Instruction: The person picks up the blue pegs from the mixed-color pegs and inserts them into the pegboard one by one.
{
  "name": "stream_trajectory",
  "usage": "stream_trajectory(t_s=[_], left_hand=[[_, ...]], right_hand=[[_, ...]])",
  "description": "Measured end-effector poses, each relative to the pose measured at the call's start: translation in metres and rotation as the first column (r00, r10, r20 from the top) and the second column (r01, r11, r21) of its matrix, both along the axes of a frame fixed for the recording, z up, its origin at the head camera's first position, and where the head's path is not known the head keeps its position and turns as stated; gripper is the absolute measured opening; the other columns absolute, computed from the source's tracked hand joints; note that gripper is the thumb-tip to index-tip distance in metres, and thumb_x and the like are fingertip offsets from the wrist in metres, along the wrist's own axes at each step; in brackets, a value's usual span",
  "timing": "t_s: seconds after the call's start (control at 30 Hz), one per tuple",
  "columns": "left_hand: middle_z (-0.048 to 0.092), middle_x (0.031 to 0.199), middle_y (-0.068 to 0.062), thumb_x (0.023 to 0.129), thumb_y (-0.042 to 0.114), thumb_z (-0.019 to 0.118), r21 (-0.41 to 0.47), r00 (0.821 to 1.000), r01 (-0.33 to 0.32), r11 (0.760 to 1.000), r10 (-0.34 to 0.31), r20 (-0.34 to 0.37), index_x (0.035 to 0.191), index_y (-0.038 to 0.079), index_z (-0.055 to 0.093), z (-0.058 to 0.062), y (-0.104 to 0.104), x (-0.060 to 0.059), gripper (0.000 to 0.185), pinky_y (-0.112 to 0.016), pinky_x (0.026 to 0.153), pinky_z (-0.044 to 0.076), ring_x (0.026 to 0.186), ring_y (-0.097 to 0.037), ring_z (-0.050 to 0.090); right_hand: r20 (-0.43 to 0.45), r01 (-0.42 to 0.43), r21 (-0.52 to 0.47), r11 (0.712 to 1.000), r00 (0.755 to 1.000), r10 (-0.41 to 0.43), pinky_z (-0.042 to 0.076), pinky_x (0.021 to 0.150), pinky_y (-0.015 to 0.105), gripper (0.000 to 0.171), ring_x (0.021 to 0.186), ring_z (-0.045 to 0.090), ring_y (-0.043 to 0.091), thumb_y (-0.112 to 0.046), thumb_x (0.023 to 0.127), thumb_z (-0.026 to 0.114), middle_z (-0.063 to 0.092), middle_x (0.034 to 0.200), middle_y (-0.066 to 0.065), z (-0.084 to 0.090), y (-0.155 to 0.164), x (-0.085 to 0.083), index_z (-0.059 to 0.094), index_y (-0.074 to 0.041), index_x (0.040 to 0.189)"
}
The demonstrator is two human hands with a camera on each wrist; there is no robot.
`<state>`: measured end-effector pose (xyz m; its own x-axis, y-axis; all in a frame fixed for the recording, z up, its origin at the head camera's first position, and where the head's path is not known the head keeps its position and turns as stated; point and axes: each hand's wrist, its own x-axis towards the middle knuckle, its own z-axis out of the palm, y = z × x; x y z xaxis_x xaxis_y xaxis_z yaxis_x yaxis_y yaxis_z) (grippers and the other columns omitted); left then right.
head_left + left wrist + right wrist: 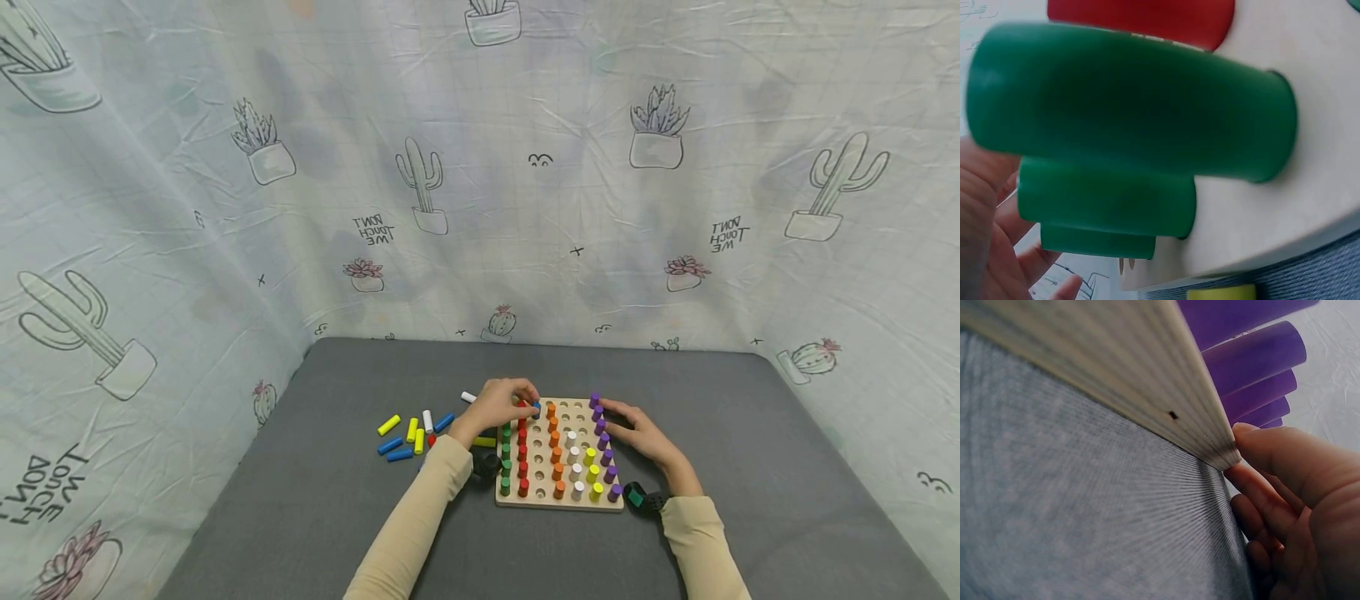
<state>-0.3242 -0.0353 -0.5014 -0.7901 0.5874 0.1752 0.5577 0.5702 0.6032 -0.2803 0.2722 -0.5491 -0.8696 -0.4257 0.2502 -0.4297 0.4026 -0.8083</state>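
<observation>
A wooden pegboard lies on the grey mat, with rows of green, red, orange, white, yellow and purple pegs standing in it. My left hand pinches a blue peg over the board's far left part, beside the red row. My right hand rests against the board's right edge by the purple row. In the left wrist view green pegs fill the frame. In the right wrist view my fingers touch the board's edge under the purple pegs.
Several loose pegs lie on the grey mat left of the board: yellow, blue and white. A yellow peg lies under my left wrist. Cactus-print cloth walls in the back and both sides.
</observation>
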Motion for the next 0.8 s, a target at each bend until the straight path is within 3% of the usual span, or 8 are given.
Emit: stream_trajectory(t_s=[0.17, 0.47, 0.8], left_hand=[[0.067, 0.094, 0.009, 0.085, 0.032, 0.067, 0.003, 1.000, 0.004, 1.000, -0.004, 0.008, 0.100, 0.018, 0.066, 0.001, -0.001, 0.000, 0.021, -0.040, 0.099, 0.037, 0.090, -0.008, 0.061], [0.066, 0.094, 0.010, 0.086, 0.031, 0.066, 0.004, 1.000, 0.009, 1.000, -0.009, 0.017, 0.099, 0.021, 0.065, 0.004, -0.003, 0.001, 0.017, -0.035, 0.093, 0.041, 0.090, -0.009, 0.060], [0.065, 0.097, 0.005, 0.087, 0.028, 0.064, 0.036, 0.999, 0.042, 0.998, -0.041, -0.028, 0.102, 0.019, 0.064, 0.007, -0.010, 0.001, 0.018, -0.028, 0.092, 0.042, 0.092, -0.012, 0.060]], right_hand=[[-0.003, 0.000, 0.015, 1.000, 1.000, 0.000, 0.040, 0.097, 0.034, 0.044, 0.121, 0.044, 0.039, -0.007, 0.093, 0.054, 0.047, 0.132, 0.027, 0.003, -0.002, 0.001, 0.043, 0.006, 0.134], [-0.008, -0.011, 0.022, 1.000, 1.000, 0.011, 0.035, 0.094, 0.060, 0.043, 0.118, 0.040, 0.051, 0.001, 0.092, 0.051, 0.045, 0.130, 0.034, 0.020, -0.010, 0.012, 0.041, 0.014, 0.131], [0.008, 0.005, 0.007, 1.000, 1.000, -0.005, 0.037, 0.095, 0.056, 0.045, 0.120, 0.042, 0.044, -0.005, 0.092, 0.054, 0.046, 0.132, 0.028, 0.003, -0.001, 0.002, 0.043, 0.007, 0.134]])
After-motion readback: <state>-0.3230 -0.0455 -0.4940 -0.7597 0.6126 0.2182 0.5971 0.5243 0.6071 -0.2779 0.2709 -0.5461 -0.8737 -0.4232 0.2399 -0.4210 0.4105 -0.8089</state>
